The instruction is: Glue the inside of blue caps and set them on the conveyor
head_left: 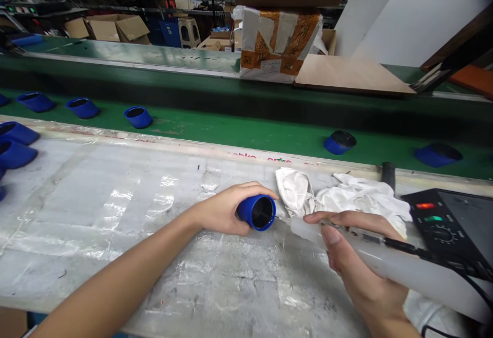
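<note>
My left hand [225, 209] is wrapped round a short blue cylinder with a black inside [262, 212], tilted so that its round opening faces me and to the right. In my right hand [364, 271] lies a translucent white glue dispenser [400, 263], with a metal lever and black cable along its top. Its thin needle tip points left at the cylinder's right rim; whether it touches the rim I cannot tell. A crumpled white cloth [295, 191] lies just behind the dispenser's nozzle.
A green conveyor belt [231, 132] behind the worktable [127, 189] carries several similar blue cylinders [138, 117]. More blue cylinders [17, 154] stand at the table's left. A black control box [442, 225] with lit switches sits at right. A taped carton [277, 42] stands behind the belt.
</note>
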`<control>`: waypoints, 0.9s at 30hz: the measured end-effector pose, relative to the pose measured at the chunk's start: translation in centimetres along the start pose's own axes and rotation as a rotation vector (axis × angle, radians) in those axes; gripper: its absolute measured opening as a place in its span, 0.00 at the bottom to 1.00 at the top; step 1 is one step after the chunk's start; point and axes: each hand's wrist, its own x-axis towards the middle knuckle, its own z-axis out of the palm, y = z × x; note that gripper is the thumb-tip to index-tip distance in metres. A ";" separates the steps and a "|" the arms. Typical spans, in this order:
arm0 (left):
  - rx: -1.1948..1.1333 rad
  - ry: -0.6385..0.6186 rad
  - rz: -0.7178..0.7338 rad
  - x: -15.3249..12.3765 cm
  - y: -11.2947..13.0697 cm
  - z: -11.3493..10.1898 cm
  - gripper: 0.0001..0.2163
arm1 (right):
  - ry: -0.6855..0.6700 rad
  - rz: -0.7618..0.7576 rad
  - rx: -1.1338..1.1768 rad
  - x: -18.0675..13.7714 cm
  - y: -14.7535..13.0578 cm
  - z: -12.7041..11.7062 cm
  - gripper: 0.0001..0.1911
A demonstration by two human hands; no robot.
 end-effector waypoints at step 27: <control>0.381 1.008 -0.546 0.5 -0.4 -12.3 0.28 | 0.163 0.355 1.065 7.2 3.3 -0.1 0.27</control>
